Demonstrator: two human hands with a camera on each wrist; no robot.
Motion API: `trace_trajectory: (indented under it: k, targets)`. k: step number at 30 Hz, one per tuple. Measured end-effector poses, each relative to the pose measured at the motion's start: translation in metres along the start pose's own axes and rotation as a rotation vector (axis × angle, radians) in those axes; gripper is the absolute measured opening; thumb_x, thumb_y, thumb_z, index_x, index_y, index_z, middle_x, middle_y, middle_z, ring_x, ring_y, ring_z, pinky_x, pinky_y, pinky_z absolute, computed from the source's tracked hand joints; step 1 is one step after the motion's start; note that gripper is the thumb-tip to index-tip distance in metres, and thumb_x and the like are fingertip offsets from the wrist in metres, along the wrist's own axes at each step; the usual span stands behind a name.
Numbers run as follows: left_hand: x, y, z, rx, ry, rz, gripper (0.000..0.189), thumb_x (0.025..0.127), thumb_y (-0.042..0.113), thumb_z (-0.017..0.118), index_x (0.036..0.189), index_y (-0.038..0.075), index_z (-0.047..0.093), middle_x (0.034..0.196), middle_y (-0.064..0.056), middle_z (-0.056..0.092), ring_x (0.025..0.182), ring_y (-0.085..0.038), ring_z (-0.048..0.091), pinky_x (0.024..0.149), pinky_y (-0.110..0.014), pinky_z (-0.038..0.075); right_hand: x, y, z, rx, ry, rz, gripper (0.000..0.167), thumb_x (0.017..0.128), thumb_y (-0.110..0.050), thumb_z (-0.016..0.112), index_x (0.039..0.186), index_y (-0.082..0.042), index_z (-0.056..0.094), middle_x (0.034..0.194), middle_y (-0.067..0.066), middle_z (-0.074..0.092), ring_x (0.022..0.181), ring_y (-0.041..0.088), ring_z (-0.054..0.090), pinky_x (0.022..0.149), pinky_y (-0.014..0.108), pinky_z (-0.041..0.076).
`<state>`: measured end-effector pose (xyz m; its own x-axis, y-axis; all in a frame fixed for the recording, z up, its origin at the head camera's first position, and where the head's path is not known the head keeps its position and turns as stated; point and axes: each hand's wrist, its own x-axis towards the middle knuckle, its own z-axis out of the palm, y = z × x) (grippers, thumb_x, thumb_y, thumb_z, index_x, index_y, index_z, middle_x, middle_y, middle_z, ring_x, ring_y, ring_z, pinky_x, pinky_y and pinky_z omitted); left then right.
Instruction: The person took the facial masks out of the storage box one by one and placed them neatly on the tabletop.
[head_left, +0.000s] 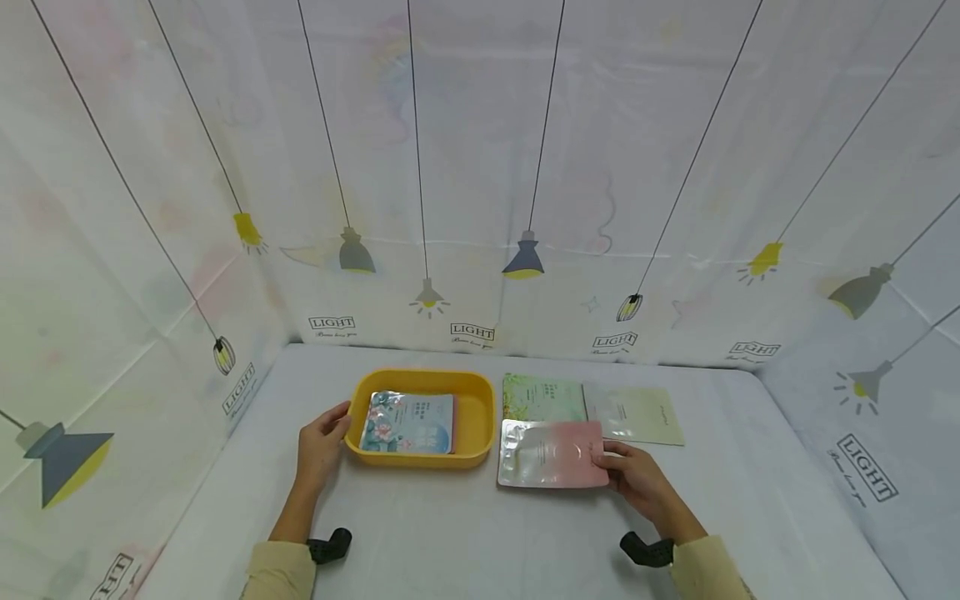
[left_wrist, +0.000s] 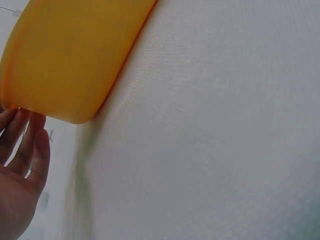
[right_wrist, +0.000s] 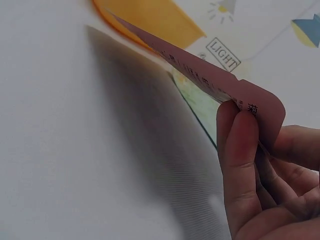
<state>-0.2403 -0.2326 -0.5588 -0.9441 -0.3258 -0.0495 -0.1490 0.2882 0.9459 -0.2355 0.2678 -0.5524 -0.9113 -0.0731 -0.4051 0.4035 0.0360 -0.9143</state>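
Observation:
My left hand (head_left: 321,437) is at the left end of a yellow plastic tray (head_left: 474,417), its lightly bent fingers (left_wrist: 37,135) touching the tray near the rim. Inside the tray lies a light-blue floral face-mask packet (head_left: 412,421). With thumb and fingers, my right hand (head_left: 637,475) pinches the right edge of a pink-and-silver face-mask packet (head_left: 551,454). That packet tilts over the table to the right of the tray, and the right wrist view shows its printed underside and a shadow below it.
Behind the pink packet, a green packet (head_left: 543,398) and a pale yellow-green packet (head_left: 645,412) lie side by side. A white cloth covers the table (head_left: 450,533). White curtains (head_left: 480,167) printed with lamps surround its back and sides.

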Motion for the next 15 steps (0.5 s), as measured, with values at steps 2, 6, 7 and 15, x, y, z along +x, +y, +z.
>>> trace_trajectory:
  k: [2,6,7,15]
  targets:
    - [0.0,0.0,0.0,-0.001,-0.002,0.002,0.037,0.101,0.024,0.053,0.134,0.009,0.058,0.137,-0.011,0.06,0.117,-0.022,0.056,0.076,0.001,0.042,-0.001,0.002,0.0,0.002,0.006,0.003,0.052,0.09,-0.014,0.068,0.134,0.007,0.048,0.097,0.0,0.069,0.083,0.013,0.064,0.073,0.026,0.056]
    - [0.001,0.001,0.0,-0.006,-0.008,0.003,0.037,0.101,0.024,0.053,0.135,0.009,0.058,0.138,-0.011,0.059,0.118,-0.022,0.056,0.076,0.001,0.041,0.0,0.006,0.001,-0.017,0.004,0.002,0.051,0.089,-0.013,0.068,0.132,0.009,0.049,0.095,0.0,0.07,0.081,0.012,0.064,0.071,0.026,0.056]
    - [0.001,0.001,0.0,-0.008,-0.008,0.003,0.037,0.101,0.024,0.053,0.135,0.009,0.058,0.138,-0.011,0.059,0.119,-0.022,0.056,0.076,0.002,0.041,0.0,0.007,0.001,-0.02,0.007,0.004,0.051,0.089,-0.012,0.068,0.131,0.009,0.049,0.094,0.0,0.07,0.08,0.012,0.064,0.07,0.026,0.055]
    - [0.001,0.0,0.001,-0.009,-0.007,0.003,0.037,0.101,0.023,0.053,0.135,0.009,0.058,0.138,-0.011,0.059,0.117,-0.021,0.055,0.076,0.001,0.041,0.0,0.011,0.003,-0.123,0.048,0.016,0.048,0.09,-0.013,0.067,0.13,0.01,0.051,0.09,0.003,0.071,0.076,0.014,0.063,0.066,0.028,0.053]
